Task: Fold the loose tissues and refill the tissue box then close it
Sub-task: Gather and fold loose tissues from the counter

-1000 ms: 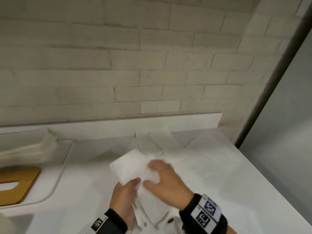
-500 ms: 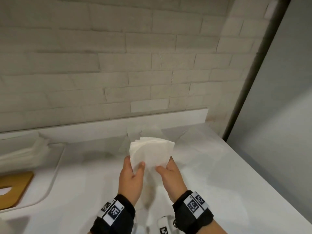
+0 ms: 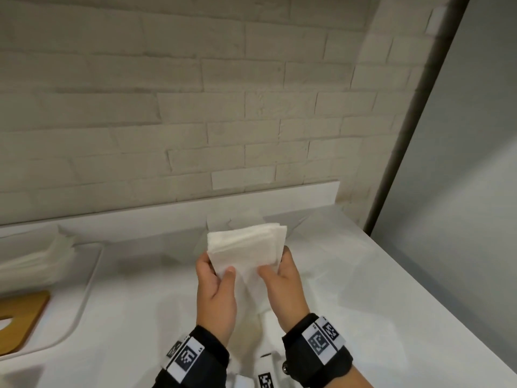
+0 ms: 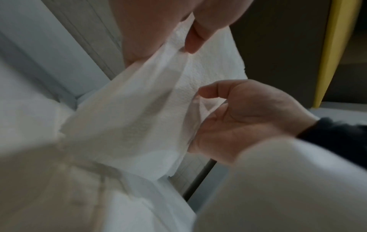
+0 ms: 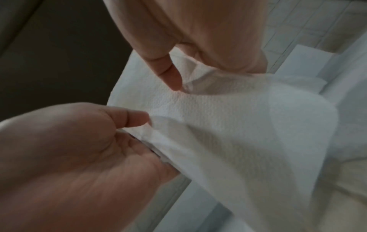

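A stack of folded white tissues [image 3: 246,247] stands upright in the air above the white counter, held by both hands. My left hand [image 3: 221,270] pinches its lower left edge, thumb in front and fingers behind. My right hand [image 3: 275,263] pinches the lower right edge the same way. In the left wrist view the tissue [image 4: 139,109] drapes between my left thumb and the right hand [image 4: 248,117]. The right wrist view has the tissue [image 5: 218,117] with the left hand [image 5: 79,149] gripping its edge. The white tissue box [image 3: 84,289] lies at the far left with a tissue pile [image 3: 33,259] and a wooden lid [image 3: 22,315].
Loose white tissues [image 3: 240,219] lie on the counter [image 3: 391,317] behind and to the right of my hands. A brick wall rises behind the counter's low backsplash. The counter's right edge drops off beside a dark vertical post [image 3: 414,121].
The hands have lifted the tissue stack off the counter and squared it upright between them. Since half a second ago they have hardly moved.
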`<action>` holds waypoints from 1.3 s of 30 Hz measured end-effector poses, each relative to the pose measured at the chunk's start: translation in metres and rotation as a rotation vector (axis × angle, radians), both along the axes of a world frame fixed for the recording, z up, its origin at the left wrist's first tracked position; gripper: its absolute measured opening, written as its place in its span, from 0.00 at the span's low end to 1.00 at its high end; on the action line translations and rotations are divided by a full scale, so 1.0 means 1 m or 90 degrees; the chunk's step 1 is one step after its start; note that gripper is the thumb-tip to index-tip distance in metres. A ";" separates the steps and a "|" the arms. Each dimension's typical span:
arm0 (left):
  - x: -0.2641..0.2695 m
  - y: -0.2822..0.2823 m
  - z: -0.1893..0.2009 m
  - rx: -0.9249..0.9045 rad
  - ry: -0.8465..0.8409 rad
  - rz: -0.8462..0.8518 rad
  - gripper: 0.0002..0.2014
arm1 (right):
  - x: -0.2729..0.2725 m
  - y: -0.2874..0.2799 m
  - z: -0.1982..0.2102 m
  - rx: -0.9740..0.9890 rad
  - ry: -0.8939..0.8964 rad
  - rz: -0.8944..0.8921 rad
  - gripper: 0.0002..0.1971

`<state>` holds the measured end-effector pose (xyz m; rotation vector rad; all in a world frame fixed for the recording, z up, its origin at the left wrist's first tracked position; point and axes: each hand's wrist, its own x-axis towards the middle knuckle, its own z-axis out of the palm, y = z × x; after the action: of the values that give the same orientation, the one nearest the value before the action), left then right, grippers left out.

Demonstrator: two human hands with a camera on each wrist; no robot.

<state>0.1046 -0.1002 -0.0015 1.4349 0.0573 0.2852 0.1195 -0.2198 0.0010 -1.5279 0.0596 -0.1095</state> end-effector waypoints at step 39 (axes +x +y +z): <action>-0.122 0.278 0.088 0.352 -0.064 0.140 0.28 | -0.048 0.141 0.076 0.016 -0.061 0.278 0.23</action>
<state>-0.0174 0.1777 0.0861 1.9640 0.0574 0.5865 0.0711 -0.0785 0.0773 -1.4759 -0.3462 0.1652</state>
